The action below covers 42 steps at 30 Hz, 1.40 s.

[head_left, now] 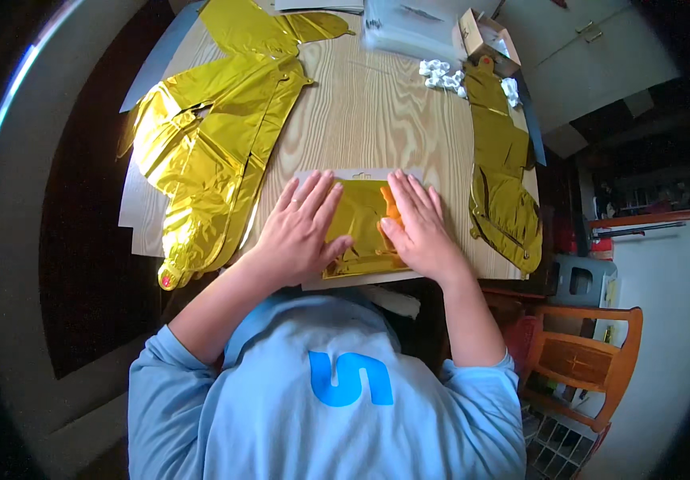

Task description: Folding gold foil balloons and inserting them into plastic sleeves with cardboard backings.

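At the table's near edge lies a flat clear package [355, 220] with folded gold foil inside and a pale top strip with a hang hole. My left hand [303, 228] rests flat on its left side, fingers stretched out and slightly apart. On its right side lies my right hand [423, 228], also flat, thumb pointing inward. Beside that thumb an orange piece [390, 206] shows, partly hidden by the hand; it looks like an uninflated balloon. Neither hand grips anything.
Large gold foil balloons [217, 144] lie flat along the table's left side. Another folded gold foil balloon [501, 160] lies on the right. At the back are white bundles [441, 78], a stack of clear bags [413, 28] and a small box [489, 40]. A wooden chair [581, 364] stands at right.
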Tool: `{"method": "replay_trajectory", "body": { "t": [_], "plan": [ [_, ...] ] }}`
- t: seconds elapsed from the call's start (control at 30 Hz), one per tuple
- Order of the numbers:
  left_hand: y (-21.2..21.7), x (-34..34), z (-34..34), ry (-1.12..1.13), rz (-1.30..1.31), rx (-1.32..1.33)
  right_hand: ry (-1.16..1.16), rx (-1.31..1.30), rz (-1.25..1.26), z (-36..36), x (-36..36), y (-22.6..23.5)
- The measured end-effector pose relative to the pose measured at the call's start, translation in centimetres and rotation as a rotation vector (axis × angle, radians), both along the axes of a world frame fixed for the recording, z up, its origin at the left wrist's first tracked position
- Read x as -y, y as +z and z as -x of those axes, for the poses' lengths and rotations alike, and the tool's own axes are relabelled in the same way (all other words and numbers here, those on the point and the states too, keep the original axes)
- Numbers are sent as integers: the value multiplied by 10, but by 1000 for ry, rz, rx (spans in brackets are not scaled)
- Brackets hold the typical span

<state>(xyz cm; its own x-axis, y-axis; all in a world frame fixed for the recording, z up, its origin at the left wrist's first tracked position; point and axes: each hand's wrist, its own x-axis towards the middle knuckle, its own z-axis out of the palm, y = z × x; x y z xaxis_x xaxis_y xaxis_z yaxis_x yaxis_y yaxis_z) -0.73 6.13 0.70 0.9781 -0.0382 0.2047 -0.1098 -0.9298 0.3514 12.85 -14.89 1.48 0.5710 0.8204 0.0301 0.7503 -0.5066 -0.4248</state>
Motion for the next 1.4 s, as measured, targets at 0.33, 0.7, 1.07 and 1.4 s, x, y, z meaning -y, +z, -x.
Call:
{"method": "replay_trajectory", "body": {
  "t": [0.33,0.7,1.07,1.4],
  "plan": [
    [-3,0,10,-43,-101,-53,84,103,86,4,8,-7],
    [0,-11,-18,-111,-105,-82,11,-182,147,-50,-4,45],
    [11,-13,-22,-80,-111,-143,-601,-50,-343,-396,-172,23],
    [12,-18,-28,-124,-56,-168,-769,-117,9,-483,-183,-25]
  ]
}}
